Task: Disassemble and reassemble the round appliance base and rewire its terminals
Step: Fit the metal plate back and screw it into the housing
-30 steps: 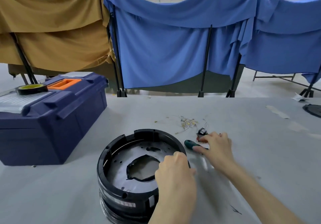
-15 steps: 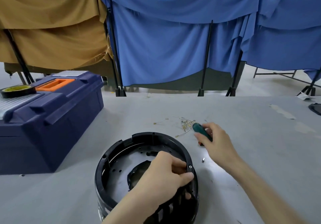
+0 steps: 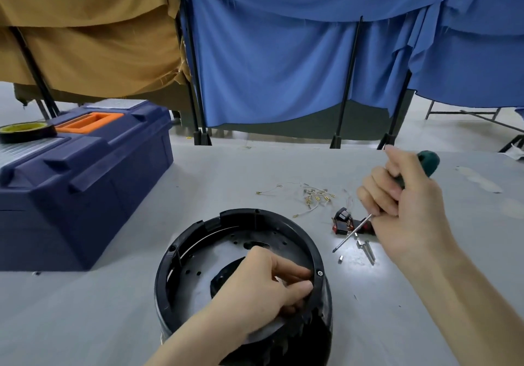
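Your left hand (image 3: 263, 283) curls over the near-right rim of the black base (image 3: 241, 214), which stands mid-table. Your right hand (image 3: 402, 209) clasps the screwdriver (image 3: 426, 162) above loose screws (image 3: 369, 253). The plastic shell looks stiff and light, so hold it by the rim.

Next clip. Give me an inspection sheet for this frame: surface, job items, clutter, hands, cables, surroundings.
Surface: grey table, lightly marked.
Job's things: black round plastic appliance base, open side up; black-and-red switch part and small metal screws to its right.
Clutter: dark blue toolbox with a black tape roll on its lid.
Hands: left hand grips the base's right rim; right hand holds a green-handled screwdriver, tip pointing down towards the base.
Cables: thin loose wires with brass terminals lying on the table.
Surroundings: blue cloth and tan cloth draped over black stands.
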Motion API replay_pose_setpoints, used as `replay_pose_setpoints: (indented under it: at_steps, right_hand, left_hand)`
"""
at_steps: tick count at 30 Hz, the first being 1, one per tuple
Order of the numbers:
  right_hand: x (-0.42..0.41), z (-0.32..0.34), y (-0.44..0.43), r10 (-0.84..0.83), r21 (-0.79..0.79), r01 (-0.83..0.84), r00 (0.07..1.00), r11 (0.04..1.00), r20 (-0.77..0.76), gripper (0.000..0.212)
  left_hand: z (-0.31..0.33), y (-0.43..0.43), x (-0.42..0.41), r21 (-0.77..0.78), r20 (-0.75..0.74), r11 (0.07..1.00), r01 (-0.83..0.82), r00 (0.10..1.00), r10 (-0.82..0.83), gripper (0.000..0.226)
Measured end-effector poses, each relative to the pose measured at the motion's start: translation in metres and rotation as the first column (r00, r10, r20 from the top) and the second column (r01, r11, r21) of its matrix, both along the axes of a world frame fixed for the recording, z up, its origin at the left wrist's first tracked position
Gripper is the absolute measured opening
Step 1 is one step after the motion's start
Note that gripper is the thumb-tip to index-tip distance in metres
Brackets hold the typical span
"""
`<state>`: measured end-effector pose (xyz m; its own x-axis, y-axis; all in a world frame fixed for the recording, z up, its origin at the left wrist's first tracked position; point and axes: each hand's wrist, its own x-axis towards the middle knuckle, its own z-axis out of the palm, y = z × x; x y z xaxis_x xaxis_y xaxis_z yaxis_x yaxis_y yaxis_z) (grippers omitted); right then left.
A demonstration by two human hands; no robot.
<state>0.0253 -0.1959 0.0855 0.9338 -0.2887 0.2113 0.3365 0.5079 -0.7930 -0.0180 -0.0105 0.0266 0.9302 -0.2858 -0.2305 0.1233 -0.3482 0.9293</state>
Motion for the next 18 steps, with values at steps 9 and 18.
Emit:
replay_pose_setpoints:
  at_steps: [9,18]
  right_hand:
    - [-0.004,-0.011,0.017,0.047,-0.008,-0.047,0.997,0.999,-0.056,0.04]
    - [-0.006,-0.015,0.019,0.079,-0.048,-0.081,0.995,0.996,-0.058,0.041]
  left_hand:
    - [-0.006,0.0,-0.001,-0.008,0.06,1.0,-0.002,0.998,0.002,0.012]
    - [-0.008,0.001,0.001,-0.015,0.081,1.0,0.009,0.997,-0.007,0.011]
